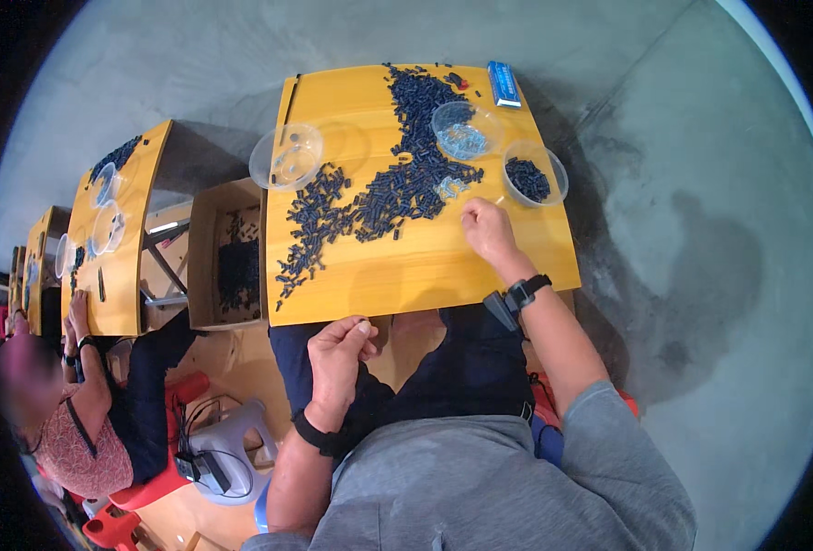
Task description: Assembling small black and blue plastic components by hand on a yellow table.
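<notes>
Just in front of the table's near edge, my left hand (337, 356) is closed, thumb pressed to the fingers; anything in the pinch is too small to make out. My right hand (492, 234) hovers over the right part of the yellow table (406, 266), its fingers drawn together, their contents hidden. Beyond it lies a small heap of pale, clear bits (450, 187). At its upper right stands a clear bowl of short black cylindrical pieces (528, 180). A large spread of the same black pieces (397, 197) covers the table's middle and left.
Farther back are a clear bowl with pale bits (462, 140) and a blue box (504, 84). Another clear tub (287, 158) overhangs the left edge. A cardboard box (202, 275) of black pieces stands left of the table. A co-worker (85, 413) sits at a neighbouring table.
</notes>
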Action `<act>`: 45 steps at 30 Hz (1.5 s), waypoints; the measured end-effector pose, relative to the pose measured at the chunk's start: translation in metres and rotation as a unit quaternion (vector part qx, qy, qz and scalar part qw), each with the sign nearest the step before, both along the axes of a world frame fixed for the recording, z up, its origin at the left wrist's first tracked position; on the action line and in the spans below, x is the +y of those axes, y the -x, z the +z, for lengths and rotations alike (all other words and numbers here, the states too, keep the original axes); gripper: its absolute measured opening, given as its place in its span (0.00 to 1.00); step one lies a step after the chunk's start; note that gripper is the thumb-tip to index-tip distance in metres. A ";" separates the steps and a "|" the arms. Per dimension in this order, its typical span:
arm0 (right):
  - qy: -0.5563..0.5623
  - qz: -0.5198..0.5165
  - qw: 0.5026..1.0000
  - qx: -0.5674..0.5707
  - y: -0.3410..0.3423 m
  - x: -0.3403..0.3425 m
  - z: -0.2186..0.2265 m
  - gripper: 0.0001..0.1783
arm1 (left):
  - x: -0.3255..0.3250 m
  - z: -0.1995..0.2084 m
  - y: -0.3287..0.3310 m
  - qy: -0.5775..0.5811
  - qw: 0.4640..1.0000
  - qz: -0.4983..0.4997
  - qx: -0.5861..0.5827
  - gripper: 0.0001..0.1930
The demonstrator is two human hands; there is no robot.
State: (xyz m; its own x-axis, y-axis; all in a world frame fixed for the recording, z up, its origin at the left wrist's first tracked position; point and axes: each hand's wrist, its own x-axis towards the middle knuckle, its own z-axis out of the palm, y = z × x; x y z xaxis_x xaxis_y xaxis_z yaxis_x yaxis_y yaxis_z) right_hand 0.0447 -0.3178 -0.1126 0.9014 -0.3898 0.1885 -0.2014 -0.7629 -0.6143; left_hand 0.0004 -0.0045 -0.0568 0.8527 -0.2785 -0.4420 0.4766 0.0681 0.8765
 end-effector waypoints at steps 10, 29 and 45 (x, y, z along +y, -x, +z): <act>0.063 -0.001 0.996 0.070 -0.026 -0.004 0.011 0.12 | 0.004 -0.009 0.005 -0.008 1.000 -0.019 0.012 0.06; -0.141 0.041 0.989 -0.030 -0.005 -0.011 -0.006 0.01 | 0.002 -0.010 0.009 -0.007 0.999 -0.052 0.005 0.07; -0.689 0.131 0.713 -0.028 0.028 0.082 0.066 0.07 | 0.003 0.017 0.003 0.057 0.998 -0.013 -0.034 0.08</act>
State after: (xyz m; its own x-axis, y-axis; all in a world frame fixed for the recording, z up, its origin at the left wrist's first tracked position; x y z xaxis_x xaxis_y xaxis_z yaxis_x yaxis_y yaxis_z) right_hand 0.0168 -0.2355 -0.0465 0.9833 -0.0598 -0.1717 -0.1085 0.5645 -0.8182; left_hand -0.0029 -0.0011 -0.0399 0.8719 -0.3452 -0.3473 0.4188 0.1581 0.8942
